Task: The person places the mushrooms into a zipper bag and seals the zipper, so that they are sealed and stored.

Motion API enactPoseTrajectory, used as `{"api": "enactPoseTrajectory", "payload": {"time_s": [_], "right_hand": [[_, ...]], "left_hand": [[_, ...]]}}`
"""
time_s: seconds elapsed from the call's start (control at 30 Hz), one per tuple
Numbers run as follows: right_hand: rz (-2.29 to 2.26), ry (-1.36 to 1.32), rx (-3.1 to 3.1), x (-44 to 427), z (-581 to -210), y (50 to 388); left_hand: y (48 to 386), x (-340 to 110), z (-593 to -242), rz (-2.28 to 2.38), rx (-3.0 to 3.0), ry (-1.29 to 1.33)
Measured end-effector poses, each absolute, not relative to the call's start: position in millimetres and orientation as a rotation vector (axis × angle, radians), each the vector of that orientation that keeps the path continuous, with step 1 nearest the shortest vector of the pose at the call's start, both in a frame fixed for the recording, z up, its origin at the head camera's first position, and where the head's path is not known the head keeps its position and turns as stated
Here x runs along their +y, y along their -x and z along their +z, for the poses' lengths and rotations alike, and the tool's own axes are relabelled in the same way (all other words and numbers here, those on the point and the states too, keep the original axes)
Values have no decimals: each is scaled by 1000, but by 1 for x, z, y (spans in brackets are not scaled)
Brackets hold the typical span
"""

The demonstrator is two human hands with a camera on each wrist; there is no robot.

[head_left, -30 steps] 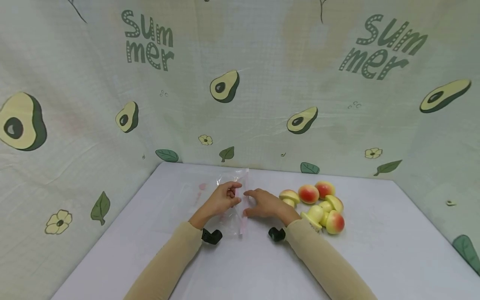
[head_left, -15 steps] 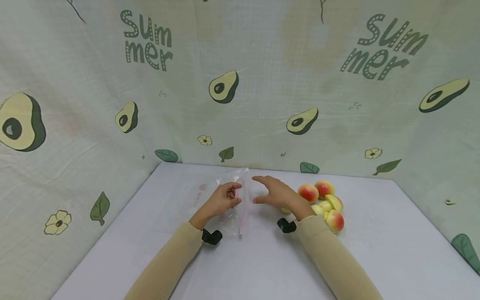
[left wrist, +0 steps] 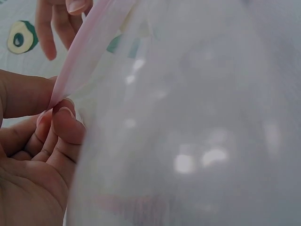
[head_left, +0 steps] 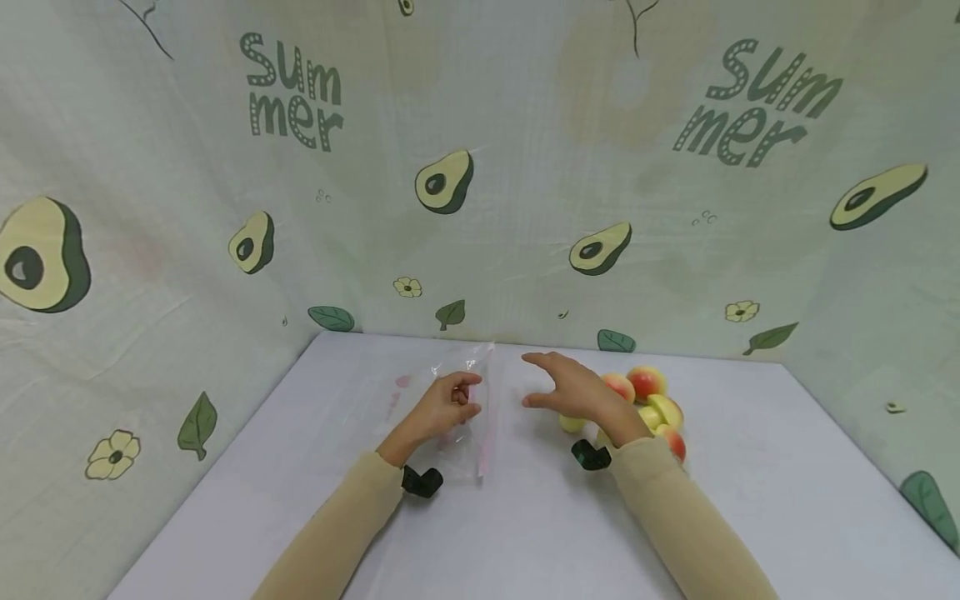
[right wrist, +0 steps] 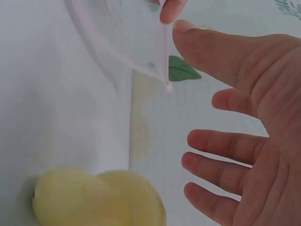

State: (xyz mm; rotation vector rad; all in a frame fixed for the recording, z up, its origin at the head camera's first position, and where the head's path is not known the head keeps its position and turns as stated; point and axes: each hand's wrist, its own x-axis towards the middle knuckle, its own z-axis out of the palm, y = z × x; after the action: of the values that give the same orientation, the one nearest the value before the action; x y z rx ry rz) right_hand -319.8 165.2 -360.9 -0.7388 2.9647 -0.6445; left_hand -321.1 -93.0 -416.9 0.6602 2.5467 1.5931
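Note:
A clear plastic zip bag (head_left: 486, 450) with a pink strip along its mouth lies on the table, its opening facing right. My left hand (head_left: 437, 408) pinches that pink edge between thumb and forefinger, as the left wrist view shows up close on the bag (left wrist: 188, 117). To the right of the mouth, my right hand (head_left: 576, 390) hovers with fingers spread and nothing in them. Below and beyond it sits a cluster of toy mushrooms (head_left: 647, 383) with red-and-yellow caps, partly hidden by the right hand and wrist. One pale yellow mushroom (right wrist: 70, 197) shows in the right wrist view.
A white tabletop (head_left: 480, 542) carries everything. Behind it and at both sides hangs a pale cloth (head_left: 517, 167) printed with avocados, leaves and lettering. Each wrist bears a small black camera, such as the right wrist camera (head_left: 591, 455).
My right hand has left the bag's mouth and moved right, over the near mushrooms, its fingers spreading apart. The left hand keeps its pinch on the bag. The head view has tilted up slightly.

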Motion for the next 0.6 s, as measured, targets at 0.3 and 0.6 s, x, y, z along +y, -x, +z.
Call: {"api": "enactPoseTrajectory", "payload": {"time_s": [0.3, 0.6], "right_hand": [[-614, 665, 3011, 196, -370, 314], [-621, 675, 3053, 206, -373, 312]], "left_hand": [[320, -91, -420, 1599, 2529, -717], [318, -93, -418, 1606, 2538, -702]]}}
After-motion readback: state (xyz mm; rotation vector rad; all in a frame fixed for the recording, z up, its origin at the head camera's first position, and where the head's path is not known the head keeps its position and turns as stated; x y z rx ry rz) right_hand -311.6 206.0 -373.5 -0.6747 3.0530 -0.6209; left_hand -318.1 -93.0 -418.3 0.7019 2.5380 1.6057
